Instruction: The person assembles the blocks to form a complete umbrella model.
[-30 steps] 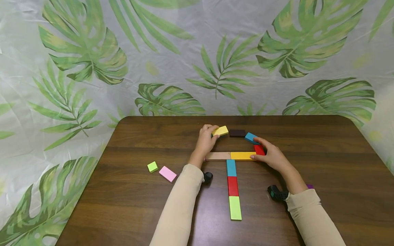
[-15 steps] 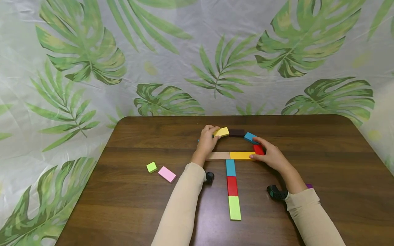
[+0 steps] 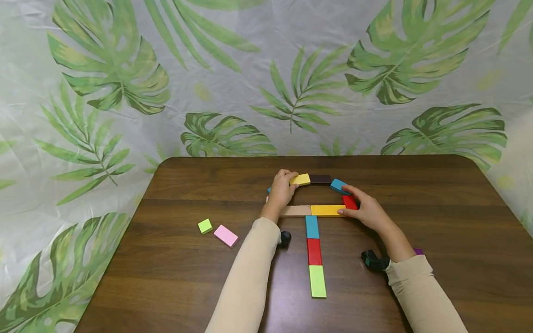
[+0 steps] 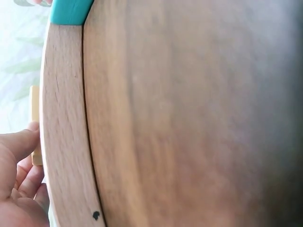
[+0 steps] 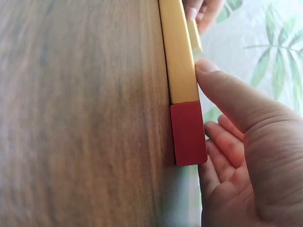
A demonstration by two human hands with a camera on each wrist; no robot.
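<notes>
In the head view, my left hand [image 3: 280,194] pinches a pale yellow block [image 3: 300,179] between thumb and fingers, its right end against a dark brown block [image 3: 320,180]. My right hand [image 3: 368,210] rests at the right side with thumb and fingers spread. Its thumb touches the orange block [image 3: 328,211], and its fingertips are at the blue block [image 3: 340,186] and red block [image 3: 350,202]. A beige block [image 3: 296,211] continues the row left of the orange one. In the right wrist view, relaxed fingers [image 5: 225,146] lie behind the red block's end [image 5: 189,135].
A column of a blue block [image 3: 312,226], a red block [image 3: 314,251] and a lime block [image 3: 318,281] runs toward the front. A small lime block [image 3: 205,226] and pink block [image 3: 226,236] lie left. A purple block [image 3: 418,252] shows behind the right wrist. A leaf-patterned cloth [image 3: 233,92] hangs behind the table.
My left hand has shifted slightly right with the pale yellow block, closing the gap to the dark brown block. My right hand has stayed in place.
</notes>
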